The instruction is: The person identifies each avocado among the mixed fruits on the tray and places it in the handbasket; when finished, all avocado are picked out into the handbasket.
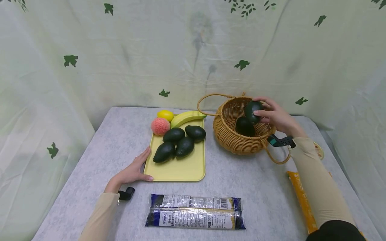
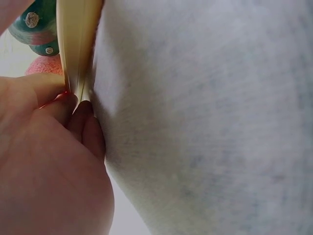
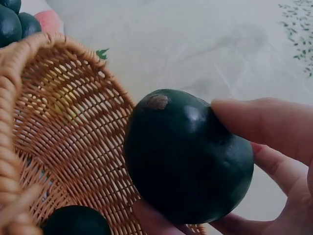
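In the head view my right hand (image 1: 272, 115) grips a dark green avocado (image 1: 252, 111) over the wicker basket (image 1: 232, 142). The right wrist view shows this avocado (image 3: 188, 156) between thumb and fingers, its stem scar facing up. Another avocado (image 1: 245, 127) lies inside the basket. My left hand (image 1: 132, 170) holds the yellow tray (image 1: 178, 172) at its near left corner, some fingers bent against the rim (image 2: 78, 44). On the tray are several avocados (image 1: 185, 147), a banana (image 1: 187, 117), a yellow lemon (image 1: 165, 115) and a round, rough pink fruit (image 1: 160, 126).
A clear pack with dark blue ends and printed labels (image 1: 196, 212) lies at the table's front. To the right, an orange packet (image 1: 303, 201) is partly hidden under the right forearm, near a round item (image 1: 319, 150). Basket handles (image 1: 208, 97) stick out on both sides.
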Demonstrator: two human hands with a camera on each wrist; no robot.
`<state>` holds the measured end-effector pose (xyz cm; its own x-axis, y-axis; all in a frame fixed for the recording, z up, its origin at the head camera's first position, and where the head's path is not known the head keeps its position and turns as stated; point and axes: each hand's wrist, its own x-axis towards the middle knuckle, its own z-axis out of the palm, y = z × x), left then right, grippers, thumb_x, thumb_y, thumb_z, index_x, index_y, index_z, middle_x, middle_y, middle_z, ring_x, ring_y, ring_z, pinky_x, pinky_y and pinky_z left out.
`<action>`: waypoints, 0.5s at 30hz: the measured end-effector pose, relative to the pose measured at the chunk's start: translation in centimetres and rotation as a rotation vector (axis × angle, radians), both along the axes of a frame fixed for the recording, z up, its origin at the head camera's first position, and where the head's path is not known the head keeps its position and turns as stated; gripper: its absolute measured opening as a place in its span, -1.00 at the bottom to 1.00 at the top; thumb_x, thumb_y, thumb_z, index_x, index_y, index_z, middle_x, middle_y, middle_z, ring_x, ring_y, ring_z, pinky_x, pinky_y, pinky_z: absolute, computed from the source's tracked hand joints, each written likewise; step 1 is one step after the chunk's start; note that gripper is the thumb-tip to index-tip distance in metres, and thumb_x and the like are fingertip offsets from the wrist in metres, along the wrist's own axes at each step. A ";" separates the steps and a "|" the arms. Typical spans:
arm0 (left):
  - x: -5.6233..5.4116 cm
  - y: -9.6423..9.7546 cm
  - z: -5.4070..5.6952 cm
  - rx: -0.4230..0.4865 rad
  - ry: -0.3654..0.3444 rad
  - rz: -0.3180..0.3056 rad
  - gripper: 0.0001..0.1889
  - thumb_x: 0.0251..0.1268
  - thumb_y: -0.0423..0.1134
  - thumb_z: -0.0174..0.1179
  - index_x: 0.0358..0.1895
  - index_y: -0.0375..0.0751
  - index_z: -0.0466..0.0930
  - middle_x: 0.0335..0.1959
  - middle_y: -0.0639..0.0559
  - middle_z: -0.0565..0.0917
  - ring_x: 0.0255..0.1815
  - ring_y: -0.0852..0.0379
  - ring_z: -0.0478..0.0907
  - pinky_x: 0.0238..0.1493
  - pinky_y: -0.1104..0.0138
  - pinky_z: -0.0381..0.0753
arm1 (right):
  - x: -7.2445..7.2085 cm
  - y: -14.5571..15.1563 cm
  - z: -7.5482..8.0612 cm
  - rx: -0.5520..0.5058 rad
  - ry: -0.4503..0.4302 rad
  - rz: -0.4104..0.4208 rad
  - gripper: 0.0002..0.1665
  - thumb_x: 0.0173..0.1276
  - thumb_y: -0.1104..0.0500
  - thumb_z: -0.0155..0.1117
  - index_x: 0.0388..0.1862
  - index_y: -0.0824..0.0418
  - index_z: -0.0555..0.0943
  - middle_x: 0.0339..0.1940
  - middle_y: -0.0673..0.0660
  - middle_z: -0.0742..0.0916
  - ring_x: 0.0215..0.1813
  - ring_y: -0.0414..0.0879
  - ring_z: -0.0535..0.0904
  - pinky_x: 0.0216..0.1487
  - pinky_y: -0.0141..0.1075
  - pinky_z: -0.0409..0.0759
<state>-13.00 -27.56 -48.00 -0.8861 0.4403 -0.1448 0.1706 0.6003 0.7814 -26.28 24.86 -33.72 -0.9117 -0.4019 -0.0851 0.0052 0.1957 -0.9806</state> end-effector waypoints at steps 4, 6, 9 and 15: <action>-0.1 0.0 -0.1 0.000 0.002 -0.002 0.22 -0.04 -0.14 0.49 0.51 -0.37 -0.29 0.53 -0.27 -0.31 0.47 -0.35 -0.37 0.31 -0.26 -0.21 | -1.1 -0.6 0.0 0.030 -0.051 0.018 -0.38 0.45 0.23 0.13 0.43 0.14 0.20 0.34 0.26 0.28 0.11 -0.01 0.49 0.06 -0.11 0.53; -0.1 -0.1 -0.1 -0.001 0.004 -0.002 0.22 -0.04 -0.14 0.49 0.51 -0.36 -0.29 0.53 -0.26 -0.31 0.47 -0.35 -0.37 0.31 -0.25 -0.21 | -1.6 -1.1 0.0 0.047 -0.073 0.025 -0.36 0.45 0.23 0.14 0.43 0.15 0.19 0.33 0.27 0.28 0.13 0.04 0.48 0.10 -0.03 0.50; -0.1 -0.1 -0.1 -0.002 0.004 0.000 0.22 -0.04 -0.14 0.49 0.51 -0.36 -0.29 0.53 -0.26 -0.31 0.47 -0.35 -0.36 0.31 -0.25 -0.21 | -2.1 -1.8 0.0 0.084 -0.084 0.044 -0.34 0.44 0.23 0.15 0.45 0.17 0.17 0.33 0.30 0.26 0.15 0.12 0.45 0.11 0.03 0.48; 0.1 0.0 -0.2 0.000 -0.001 0.007 0.22 -0.03 -0.14 0.49 0.51 -0.35 -0.30 0.53 -0.26 -0.31 0.47 -0.36 -0.37 0.30 -0.26 -0.20 | -3.0 -3.1 -0.6 0.141 -0.103 0.082 -0.31 0.42 0.24 0.17 0.44 0.24 0.15 0.34 0.33 0.24 0.08 0.16 0.48 0.06 0.12 0.47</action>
<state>-12.94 -27.59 -48.17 -0.8893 0.4337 -0.1452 0.1656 0.6013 0.7817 -29.29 21.78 -34.29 -0.8601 -0.4520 -0.2366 0.0821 0.3350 -0.9386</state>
